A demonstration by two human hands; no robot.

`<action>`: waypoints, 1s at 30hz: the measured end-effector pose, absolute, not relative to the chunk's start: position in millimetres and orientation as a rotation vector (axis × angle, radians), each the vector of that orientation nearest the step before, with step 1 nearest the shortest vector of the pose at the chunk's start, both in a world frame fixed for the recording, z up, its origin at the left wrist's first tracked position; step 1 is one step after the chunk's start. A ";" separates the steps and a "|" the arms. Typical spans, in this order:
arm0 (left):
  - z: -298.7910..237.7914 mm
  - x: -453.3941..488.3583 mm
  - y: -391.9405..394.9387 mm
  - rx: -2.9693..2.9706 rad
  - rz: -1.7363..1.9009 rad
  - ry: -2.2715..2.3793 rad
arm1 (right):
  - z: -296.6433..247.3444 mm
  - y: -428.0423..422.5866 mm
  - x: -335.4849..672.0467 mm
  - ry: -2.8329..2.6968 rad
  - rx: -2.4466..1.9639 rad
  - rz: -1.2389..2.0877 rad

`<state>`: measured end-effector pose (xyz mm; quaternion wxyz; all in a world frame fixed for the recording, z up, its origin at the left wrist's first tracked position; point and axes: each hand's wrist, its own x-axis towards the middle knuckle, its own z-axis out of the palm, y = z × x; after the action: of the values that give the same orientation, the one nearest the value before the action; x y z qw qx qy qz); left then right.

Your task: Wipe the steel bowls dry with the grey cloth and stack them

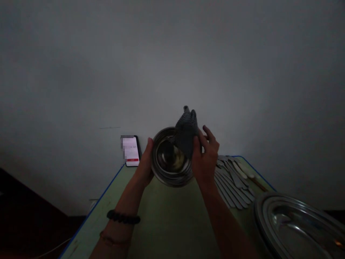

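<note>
A round metal bowl (173, 180) is tilted so that its shiny inside faces me, held above the table. My left hand (145, 163) grips its left rim, thumb up along the edge. In my right hand (206, 158) is a bunched grey cloth (185, 133) with a checked pattern on part of it. The cloth lies over the upper right of the bowl's rim and reaches partly inside. Part of the bowl's right side is hidden behind the cloth and my right fingers.
A phone (131, 153) with a lit screen leans at the table's back left. Several metal utensils (231, 189) lie fanned on the right of the green table (167, 223). Large metal trays (262, 205) fill the front right corner. A pale wall (172, 64) stands behind.
</note>
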<state>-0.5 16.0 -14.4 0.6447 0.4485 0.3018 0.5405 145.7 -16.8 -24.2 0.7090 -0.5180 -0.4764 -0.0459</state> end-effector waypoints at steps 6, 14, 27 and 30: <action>-23.3 25.5 7.8 0.999 1.106 0.559 | -41.1 -10.1 103.0 -1.237 -1.216 0.115; -32.2 26.2 17.9 1.022 1.208 0.645 | -36.2 -16.0 102.5 -1.156 -1.133 0.341; -23.8 -2.0 33.1 1.033 1.477 0.838 | -19.4 -2.8 134.4 -0.315 -0.395 1.325; -22.9 -6.1 34.2 1.033 1.497 0.882 | -8.7 -9.1 133.0 -0.173 -0.157 1.448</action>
<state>-6.1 34.2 -22.9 0.5313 0.4328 0.3696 0.6275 133.0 -9.1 -8.7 0.7429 -0.0715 -0.0788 0.6609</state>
